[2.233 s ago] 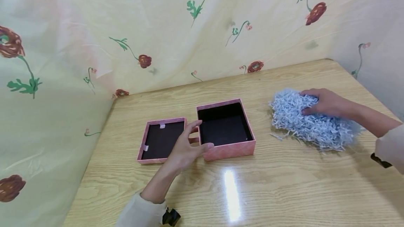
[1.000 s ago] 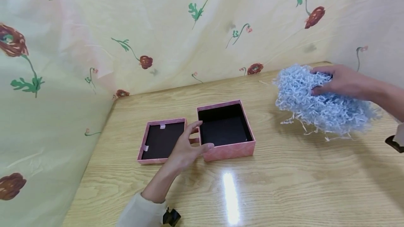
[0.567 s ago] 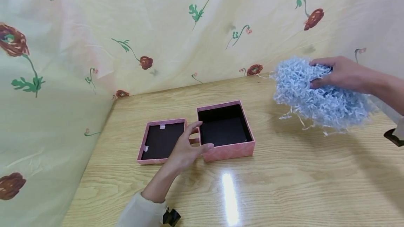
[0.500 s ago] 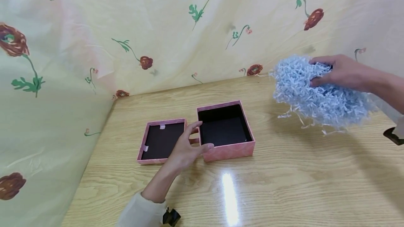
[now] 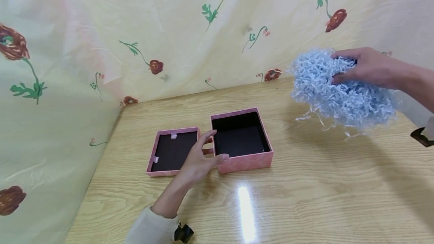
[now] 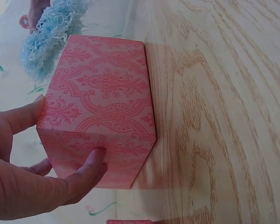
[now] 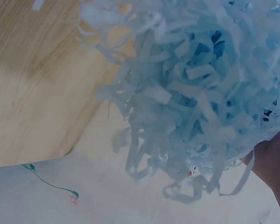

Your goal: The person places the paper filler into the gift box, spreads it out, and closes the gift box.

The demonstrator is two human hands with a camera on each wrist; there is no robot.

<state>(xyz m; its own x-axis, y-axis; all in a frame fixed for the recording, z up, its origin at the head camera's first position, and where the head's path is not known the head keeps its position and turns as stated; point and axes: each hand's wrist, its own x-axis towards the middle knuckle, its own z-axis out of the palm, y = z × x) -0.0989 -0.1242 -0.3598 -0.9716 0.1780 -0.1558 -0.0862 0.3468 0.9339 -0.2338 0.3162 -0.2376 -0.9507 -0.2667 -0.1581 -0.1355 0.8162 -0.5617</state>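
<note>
In the head view my right hand (image 5: pixel 369 67) grips a big clump of pale blue shredded paper (image 5: pixel 339 89) above the table's right side, loose strands trailing below. That paper (image 7: pixel 191 93) fills much of the right wrist view and hides most of the fingers. My left hand (image 5: pixel 198 161) holds a pink patterned box (image 5: pixel 245 163) at its near left corner, thumb at the front rim and fingers along the left side. The box stands upright, its black inside bare. In the left wrist view a fingertip of my left hand (image 6: pixel 51 182) presses the side of the box (image 6: pixel 102 93).
Left of the box lies a shallow pink lid (image 5: pixel 156 174), black inside up, with small pale tabs. The wood-grain table (image 5: pixel 305 195) reaches back to a flowered cloth (image 5: pixel 186 29), which also hangs at both sides.
My right hand has lifted the shredded paper off the table and keeps raising it, lately drifting slightly left. The left hand, box and lid stay in place.
</note>
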